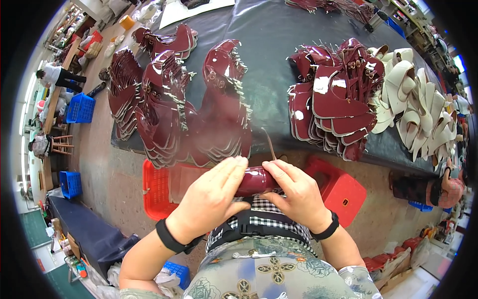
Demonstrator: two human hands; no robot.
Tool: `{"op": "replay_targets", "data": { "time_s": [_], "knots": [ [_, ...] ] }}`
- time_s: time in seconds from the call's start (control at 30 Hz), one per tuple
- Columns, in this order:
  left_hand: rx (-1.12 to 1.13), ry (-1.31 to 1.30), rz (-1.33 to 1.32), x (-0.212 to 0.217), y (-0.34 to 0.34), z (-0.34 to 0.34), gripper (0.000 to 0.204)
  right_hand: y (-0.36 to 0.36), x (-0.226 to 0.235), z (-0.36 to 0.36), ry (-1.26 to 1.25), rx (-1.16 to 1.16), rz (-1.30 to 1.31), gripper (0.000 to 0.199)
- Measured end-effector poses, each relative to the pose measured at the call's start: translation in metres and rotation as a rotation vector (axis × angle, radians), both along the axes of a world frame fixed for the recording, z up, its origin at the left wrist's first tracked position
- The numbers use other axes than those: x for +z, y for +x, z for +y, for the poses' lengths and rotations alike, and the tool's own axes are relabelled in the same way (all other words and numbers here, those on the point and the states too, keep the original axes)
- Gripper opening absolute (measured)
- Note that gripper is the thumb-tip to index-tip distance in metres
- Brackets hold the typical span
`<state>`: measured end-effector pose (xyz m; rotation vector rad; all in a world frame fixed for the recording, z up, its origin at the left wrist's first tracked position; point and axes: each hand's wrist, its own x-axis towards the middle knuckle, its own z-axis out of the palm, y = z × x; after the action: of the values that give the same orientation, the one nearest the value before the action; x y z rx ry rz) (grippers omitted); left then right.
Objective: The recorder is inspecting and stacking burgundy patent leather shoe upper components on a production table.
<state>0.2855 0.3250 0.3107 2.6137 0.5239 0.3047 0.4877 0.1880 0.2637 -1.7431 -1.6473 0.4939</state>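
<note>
In front of my body I hold a glossy burgundy shoe upper between both hands. My left hand grips its left end, the fingers curved over the top and the thumb beneath. My right hand pinches the right end between fingers and thumb. A thin strap sticks up from beside my right fingertips toward the table. Just beyond my hands, fanned stacks of burgundy shoe uppers lie along the table's near edge. The underside of the held upper is hidden.
The dark-covered table bears another burgundy pile and cream uppers at right. Below its edge stand a red crate and a red plastic stool. Blue baskets sit on the floor at left. Other people are farther off.
</note>
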Motion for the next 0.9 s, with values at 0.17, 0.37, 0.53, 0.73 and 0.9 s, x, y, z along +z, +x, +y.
{"op": "replay_targets", "data": {
  "time_s": [0.17,0.37,0.53,0.73,0.9],
  "knots": [
    [-0.112,0.057,0.034,-0.02,0.003,0.0,0.054,-0.003,0.0,-0.002,0.011,0.003,-0.014,0.067],
    [-0.175,0.075,-0.021,-0.03,0.006,0.008,0.027,-0.004,-0.002,-0.005,0.011,0.002,-0.009,0.062],
    [-0.212,0.095,-0.041,-0.032,0.012,0.011,0.019,-0.005,-0.004,-0.005,-0.024,-0.025,-0.021,0.058],
    [-0.148,0.065,-0.103,-0.037,0.016,0.013,0.055,-0.005,-0.003,-0.006,-0.038,-0.078,-0.062,0.065],
    [-0.188,0.014,-0.004,-0.028,0.011,0.012,0.065,-0.009,0.002,-0.006,-0.069,-0.072,-0.084,0.067]
  ]
}}
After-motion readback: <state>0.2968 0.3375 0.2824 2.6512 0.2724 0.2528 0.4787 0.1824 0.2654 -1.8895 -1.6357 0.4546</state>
